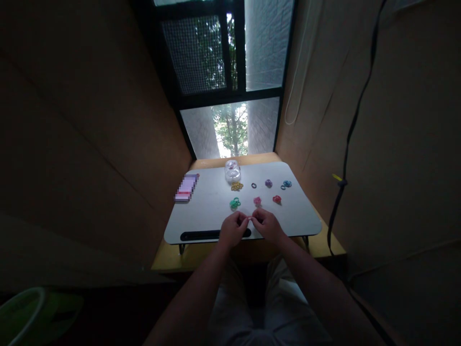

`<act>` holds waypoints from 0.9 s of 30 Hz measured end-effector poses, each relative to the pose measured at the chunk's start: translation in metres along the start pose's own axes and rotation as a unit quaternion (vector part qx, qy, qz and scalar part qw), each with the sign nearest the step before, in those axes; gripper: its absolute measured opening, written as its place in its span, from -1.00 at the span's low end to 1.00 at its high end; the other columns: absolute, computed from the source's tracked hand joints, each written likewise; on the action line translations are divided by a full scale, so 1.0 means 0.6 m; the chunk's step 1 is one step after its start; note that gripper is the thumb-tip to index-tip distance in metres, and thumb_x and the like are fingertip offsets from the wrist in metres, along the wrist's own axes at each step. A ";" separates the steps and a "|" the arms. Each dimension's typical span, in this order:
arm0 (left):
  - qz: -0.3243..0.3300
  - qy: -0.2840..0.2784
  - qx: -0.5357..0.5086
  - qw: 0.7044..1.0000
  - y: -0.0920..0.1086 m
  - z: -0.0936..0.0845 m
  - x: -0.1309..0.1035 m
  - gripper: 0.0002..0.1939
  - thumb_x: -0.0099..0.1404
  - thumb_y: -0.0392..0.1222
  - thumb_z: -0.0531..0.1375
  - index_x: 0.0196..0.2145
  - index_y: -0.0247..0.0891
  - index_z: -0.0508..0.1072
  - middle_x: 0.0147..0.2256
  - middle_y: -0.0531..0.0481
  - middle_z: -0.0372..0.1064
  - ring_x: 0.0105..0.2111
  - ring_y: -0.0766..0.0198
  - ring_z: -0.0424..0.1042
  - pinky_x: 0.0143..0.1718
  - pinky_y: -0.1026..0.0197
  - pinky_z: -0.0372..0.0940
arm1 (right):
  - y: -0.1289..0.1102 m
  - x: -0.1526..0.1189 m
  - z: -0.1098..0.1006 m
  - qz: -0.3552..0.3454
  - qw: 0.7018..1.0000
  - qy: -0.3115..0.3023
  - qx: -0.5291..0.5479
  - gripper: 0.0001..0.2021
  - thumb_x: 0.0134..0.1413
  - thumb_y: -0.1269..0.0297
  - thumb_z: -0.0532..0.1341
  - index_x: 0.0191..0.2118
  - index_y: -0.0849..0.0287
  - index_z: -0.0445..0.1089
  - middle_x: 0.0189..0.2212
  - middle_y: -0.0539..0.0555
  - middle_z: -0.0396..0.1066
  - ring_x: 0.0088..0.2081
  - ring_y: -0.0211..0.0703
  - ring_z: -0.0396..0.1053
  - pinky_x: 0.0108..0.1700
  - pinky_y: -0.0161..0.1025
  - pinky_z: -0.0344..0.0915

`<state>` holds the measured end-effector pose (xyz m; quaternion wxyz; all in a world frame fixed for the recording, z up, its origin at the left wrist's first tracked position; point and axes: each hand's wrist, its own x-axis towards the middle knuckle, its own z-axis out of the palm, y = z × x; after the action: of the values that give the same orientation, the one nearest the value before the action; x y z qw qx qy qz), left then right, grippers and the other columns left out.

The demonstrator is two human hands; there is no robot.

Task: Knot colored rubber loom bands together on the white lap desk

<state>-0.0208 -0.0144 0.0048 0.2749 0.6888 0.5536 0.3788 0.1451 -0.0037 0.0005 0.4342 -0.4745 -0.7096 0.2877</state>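
My left hand (pixel 233 228) and my right hand (pixel 267 225) meet above the front of the white folding table (pixel 209 211). Fingertips of both pinch a small pink hair tie (pixel 249 218), which is partly hidden. Just beyond the hands sit a green pile of hair ties (pixel 235 203), a pink pile (pixel 257 201) and a red pile (pixel 276 199). Farther back are a yellow pile (pixel 236 186), a single dark ring (pixel 254 185), a purple pile (pixel 268 183) and a blue pile (pixel 287 183).
A clear plastic jar (pixel 232 171) stands at the table's back. On the left lies a phone (pixel 186 188) with a blurred screen. A black slotted strip (pixel 200 235) runs along the front edge, partly behind my left hand. Walls close in on both sides; a window (pixel 232 127) is ahead.
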 end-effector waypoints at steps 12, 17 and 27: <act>-0.012 0.006 0.015 1.000 0.006 0.001 0.003 -0.77 0.25 -0.04 0.14 -0.41 -0.24 0.42 -0.50 0.08 0.38 -0.50 0.37 0.32 -0.44 0.30 0.13 | -0.001 0.001 -0.002 -0.001 1.000 -0.007 -0.009 -0.88 0.03 0.30 0.15 -0.47 0.19 0.34 -0.57 -0.05 0.32 -0.53 -0.31 0.21 -0.47 -0.36 0.12; -0.002 0.005 0.009 1.000 0.004 0.002 0.002 -0.80 0.25 -0.06 0.15 -0.38 -0.23 0.44 -0.48 0.07 0.40 -0.48 0.35 0.34 -0.42 0.29 0.17 | 0.000 0.001 -0.001 -0.004 0.999 0.004 -0.034 -0.90 -0.01 0.31 0.17 -0.49 0.18 0.32 -0.59 -0.05 0.30 -0.55 -0.32 0.19 -0.48 -0.37 0.10; 0.009 -0.021 -0.026 0.999 0.001 0.001 0.001 -0.81 0.22 -0.10 0.17 -0.24 -0.21 0.47 -0.41 0.05 0.44 -0.45 0.34 0.38 -0.40 0.29 0.23 | -0.001 -0.001 0.000 0.009 0.998 -0.004 -0.063 -0.91 -0.01 0.29 0.18 -0.47 0.17 0.32 -0.61 -0.06 0.29 -0.56 -0.31 0.21 -0.49 -0.37 0.07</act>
<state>-0.0196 -0.0140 0.0050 0.3008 0.6944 0.5316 0.3804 0.1449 -0.0044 0.0008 0.3982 -0.5059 -0.7239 0.2479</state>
